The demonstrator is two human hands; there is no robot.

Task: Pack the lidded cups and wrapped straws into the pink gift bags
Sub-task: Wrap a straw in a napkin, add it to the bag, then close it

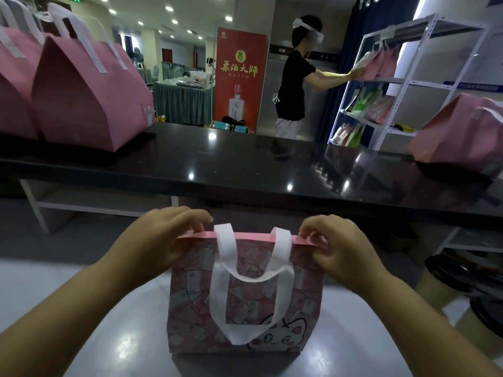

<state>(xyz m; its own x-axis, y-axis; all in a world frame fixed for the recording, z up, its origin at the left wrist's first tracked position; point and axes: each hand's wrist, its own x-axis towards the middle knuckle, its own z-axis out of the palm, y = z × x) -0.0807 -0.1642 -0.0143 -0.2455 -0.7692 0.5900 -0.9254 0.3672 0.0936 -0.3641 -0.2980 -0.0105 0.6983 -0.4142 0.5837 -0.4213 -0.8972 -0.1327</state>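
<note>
A: How many pink gift bags do you count?

B: Four clear ones. One printed bag (190, 300) sits between the left hand (163, 240) and the right hand (337, 248). Two are beyond the left hand on the black counter (245, 159): a big bag (89, 99) and a cut-off bag (13, 85) at the frame edge. One side bag (460, 134) is beyond the right hand.

A: And on the white rack (427, 85)?

B: More bags, far beyond the right hand, too bunched to count.

A: Handles on the printed one?

B: Two white loops (224, 251).

A: Anything else?

B: One person (294, 77) at the rack, and one red banner (239, 77) far ahead of the hands.
</note>
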